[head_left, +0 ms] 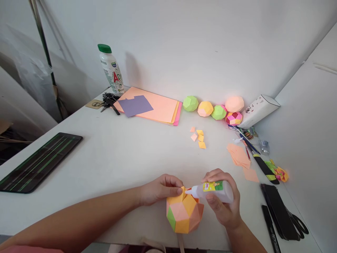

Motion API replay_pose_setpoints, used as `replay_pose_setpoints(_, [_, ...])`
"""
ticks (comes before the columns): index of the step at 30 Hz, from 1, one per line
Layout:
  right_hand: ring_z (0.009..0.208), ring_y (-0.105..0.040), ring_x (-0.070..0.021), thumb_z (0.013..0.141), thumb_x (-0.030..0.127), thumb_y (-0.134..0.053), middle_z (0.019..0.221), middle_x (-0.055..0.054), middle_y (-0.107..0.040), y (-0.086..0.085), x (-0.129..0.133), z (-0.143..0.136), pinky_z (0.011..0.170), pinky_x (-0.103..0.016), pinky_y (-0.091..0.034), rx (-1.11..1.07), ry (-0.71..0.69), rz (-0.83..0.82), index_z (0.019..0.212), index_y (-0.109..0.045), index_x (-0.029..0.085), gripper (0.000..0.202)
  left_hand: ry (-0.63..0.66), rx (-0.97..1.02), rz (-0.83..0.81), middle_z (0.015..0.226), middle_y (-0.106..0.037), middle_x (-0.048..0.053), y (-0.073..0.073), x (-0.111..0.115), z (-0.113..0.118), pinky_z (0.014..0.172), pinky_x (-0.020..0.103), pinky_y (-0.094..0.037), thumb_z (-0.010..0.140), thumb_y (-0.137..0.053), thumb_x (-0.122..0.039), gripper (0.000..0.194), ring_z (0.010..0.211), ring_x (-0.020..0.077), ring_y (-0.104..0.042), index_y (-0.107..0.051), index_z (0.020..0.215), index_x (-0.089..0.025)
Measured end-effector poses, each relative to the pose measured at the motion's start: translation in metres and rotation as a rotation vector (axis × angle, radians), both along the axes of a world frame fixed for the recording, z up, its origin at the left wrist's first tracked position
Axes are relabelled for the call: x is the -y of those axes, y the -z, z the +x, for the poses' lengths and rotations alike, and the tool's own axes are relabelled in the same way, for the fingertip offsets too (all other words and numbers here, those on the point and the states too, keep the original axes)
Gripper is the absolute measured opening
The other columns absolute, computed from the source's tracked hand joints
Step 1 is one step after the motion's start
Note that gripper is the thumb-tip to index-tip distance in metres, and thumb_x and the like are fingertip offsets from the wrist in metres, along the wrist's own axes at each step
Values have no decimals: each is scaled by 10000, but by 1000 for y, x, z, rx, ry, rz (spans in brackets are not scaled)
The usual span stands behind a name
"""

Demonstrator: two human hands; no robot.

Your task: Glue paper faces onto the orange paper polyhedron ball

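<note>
Near the table's front edge is a faceted paper ball [181, 215] in orange, peach and green, with an opening at its top. My left hand [162, 189] pinches an orange flap at the ball's upper left between thumb and fingers. A clear glue bottle [228, 192] with a yellow and green label lies sideways in my right hand [226, 205], fingers wrapped round it. Its white nozzle points left and meets the flap at the opening. Small orange and peach paper pieces [200, 138] lie beyond the ball.
Finished paper balls [205, 109] line the wall beside stacked paper sheets [155, 105]. A white bottle [112, 72] and keys [108, 100] stand back left, a tablet [42, 161] left. Right are peach sheets [239, 155], a cutter [264, 168], a black case [280, 212] and a marker [270, 228].
</note>
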State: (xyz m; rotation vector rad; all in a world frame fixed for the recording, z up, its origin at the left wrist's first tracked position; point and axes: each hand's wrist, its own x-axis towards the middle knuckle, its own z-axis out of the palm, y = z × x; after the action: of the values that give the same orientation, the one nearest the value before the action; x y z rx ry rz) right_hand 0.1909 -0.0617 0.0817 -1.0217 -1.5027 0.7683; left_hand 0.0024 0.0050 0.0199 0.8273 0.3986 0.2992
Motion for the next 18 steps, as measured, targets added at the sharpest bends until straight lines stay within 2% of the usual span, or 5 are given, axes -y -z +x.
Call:
replay_pose_setpoints(3, [780, -527, -186, 823, 262, -632, 833, -39, -563, -1, 0, -1, 661, -321, -464, 1, 16, 5, 964, -552, 230, 165, -3, 1, 0, 770, -645, 37, 2, 0, -1, 695, 252, -429, 677, -760, -420, 301, 708, 132, -548, -697, 716, -129])
replay_pose_setpoints(10, [733, -537, -181, 823, 312, -635, 808, -38, -552, -2, 0, 2, 598, -308, -465, -41, 17, -106, 920, -556, 225, 153, -9, 18, -6, 850, -677, 63, 4, 0, -2, 735, 279, -440, 704, -746, -398, 275, 755, 156, -575, -715, 769, -133])
replay_pose_setpoints(13, [690, -536, -164, 829, 359, -624, 813, -35, -548, 1, -4, 6, 539, -281, -451, -131, 84, -153, 889, -563, 222, 161, -15, 45, -13, 764, -647, 35, 3, -1, -1, 695, 255, -429, 704, -752, -375, 246, 708, 138, -554, -709, 720, -133])
replay_pose_setpoints(16, [552, -509, -115, 840, 398, -600, 834, -25, -560, 3, -11, 15, 441, -246, -404, -283, 65, -207, 896, -554, 228, 185, -18, 65, 0, 784, -646, 37, 3, -1, -1, 714, 261, -426, 717, -743, -362, 231, 736, 146, -554, -707, 715, -133])
replay_pose_setpoints(18, [566, -559, -127, 822, 380, -622, 900, -26, -579, 5, -18, 25, 491, -297, -460, -326, 68, -204, 929, -528, 243, 198, -14, 78, 10, 807, -648, 45, 5, -1, -2, 733, 273, -428, 730, -732, -360, 230, 761, 156, -558, -704, 718, -132])
